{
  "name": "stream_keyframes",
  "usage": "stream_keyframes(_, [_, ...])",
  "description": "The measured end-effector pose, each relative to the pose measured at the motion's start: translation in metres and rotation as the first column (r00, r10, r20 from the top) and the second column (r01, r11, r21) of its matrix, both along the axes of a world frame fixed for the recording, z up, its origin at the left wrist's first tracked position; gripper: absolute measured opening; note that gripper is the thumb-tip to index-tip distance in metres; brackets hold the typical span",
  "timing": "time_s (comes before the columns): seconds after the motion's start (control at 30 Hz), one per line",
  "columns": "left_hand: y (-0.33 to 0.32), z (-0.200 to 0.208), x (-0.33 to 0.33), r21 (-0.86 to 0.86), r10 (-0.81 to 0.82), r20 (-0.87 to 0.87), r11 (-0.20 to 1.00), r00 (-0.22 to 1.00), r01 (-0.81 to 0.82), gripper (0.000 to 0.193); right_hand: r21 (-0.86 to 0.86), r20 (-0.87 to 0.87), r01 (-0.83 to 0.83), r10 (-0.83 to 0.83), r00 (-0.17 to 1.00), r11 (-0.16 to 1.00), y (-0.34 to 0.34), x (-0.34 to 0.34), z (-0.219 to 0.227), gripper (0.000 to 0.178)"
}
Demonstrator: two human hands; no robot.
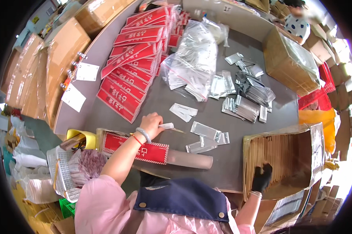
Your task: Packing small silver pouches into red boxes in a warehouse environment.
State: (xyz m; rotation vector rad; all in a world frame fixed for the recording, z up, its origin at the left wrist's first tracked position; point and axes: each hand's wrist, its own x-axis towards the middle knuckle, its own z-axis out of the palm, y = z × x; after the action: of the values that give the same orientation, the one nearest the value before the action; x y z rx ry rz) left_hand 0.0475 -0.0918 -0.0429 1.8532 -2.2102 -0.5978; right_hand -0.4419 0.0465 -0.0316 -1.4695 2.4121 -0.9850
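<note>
Left hand (150,125): I see thumb and fingers pinched closed on a small white packet (166,126) above the grey table (154,107), near its middle.
Right hand (261,178): black-gloved, fingers partly spread at the brown cardboard sheets (271,156) ranked in the open carton (304,156), near right; I can't tell whether it grips one.
Red printed pieces (129,66): white lettering, checkered borders, overlapping in a pile, far left.
Clear plastic bag (197,50): crinkled, holding white slips, far middle.
Silvery packets (248,107): flat, shiny rectangles, heaped right of the bag.
</note>
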Motion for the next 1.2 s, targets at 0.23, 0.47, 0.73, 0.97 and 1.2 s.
stream_keyframes(0.23, [-0.021,-0.008,-0.105,-0.200,-0.367,-0.309,0.927,0.877,0.318,0.021,0.413,-0.322,0.110,0.032,0.946,0.904,0.040,-0.052,-0.006,0.025])
stream_keyframes(0.47, [-0.030,-0.003,-0.129,-0.200,-0.349,-0.055,0.922,0.935,0.332,0.033,0.275,-0.346,0.113,-0.011,0.938,0.955,0.047,-0.044,-0.020,0.037])
stream_keyframes(0.73, [0.046,0.043,-0.090,0.108,-0.352,-0.259,0.915,0.900,0.389,0.029,0.001,-0.025,0.228,-0.228,0.973,0.974,0.031,-0.020,0.019,0.024])
stream_keyframes(0.97, [0.095,0.047,-0.044,-0.161,-0.243,-0.137,0.962,0.960,0.221,0.060,0.181,0.042,-0.673,0.678,0.734,0.717,-0.015,0.115,0.036,0.027])
stream_keyframes(1.2, [0.101,0.037,-0.060,-0.154,-0.265,-0.163,0.958,0.951,0.241,0.068,0.060,0.052,-0.830,0.829,0.557,0.555,-0.032,0.151,-0.022,0.027])
